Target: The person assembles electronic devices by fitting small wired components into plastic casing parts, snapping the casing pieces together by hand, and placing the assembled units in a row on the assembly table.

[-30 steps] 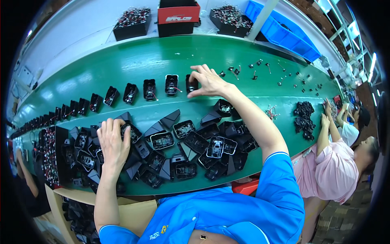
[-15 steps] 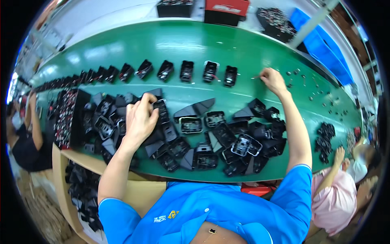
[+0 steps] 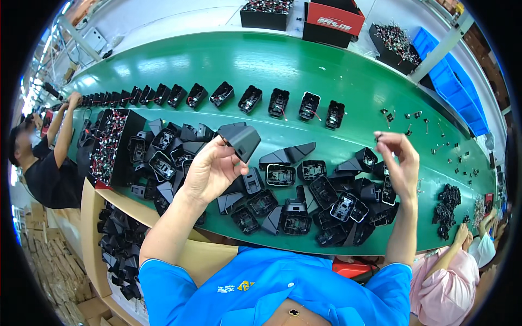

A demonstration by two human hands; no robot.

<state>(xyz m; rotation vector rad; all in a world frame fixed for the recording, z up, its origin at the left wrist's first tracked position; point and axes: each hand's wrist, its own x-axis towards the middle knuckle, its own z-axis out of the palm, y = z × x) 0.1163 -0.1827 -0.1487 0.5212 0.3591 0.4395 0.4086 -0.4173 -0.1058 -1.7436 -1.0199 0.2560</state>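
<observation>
Left hand [image 3: 209,171] is raised above the near edge of the green conveyor belt [image 3: 217,60], gripping a black plastic housing [image 3: 241,139] by its lower side; the housing is tilted, clear of the belt. Right hand [image 3: 401,163] is raised over the belt's right portion, fingertips pinched on a small dark part [image 3: 378,137], too small to identify. Between and below both hands lies a loose pile of black housings [image 3: 304,201] along the near edge. A single row of housings [image 3: 250,99] runs along the belt's middle. Small loose parts [image 3: 435,141] are scattered toward the right end. A red-and-black box [image 3: 331,20] stands at the far edge.
</observation>
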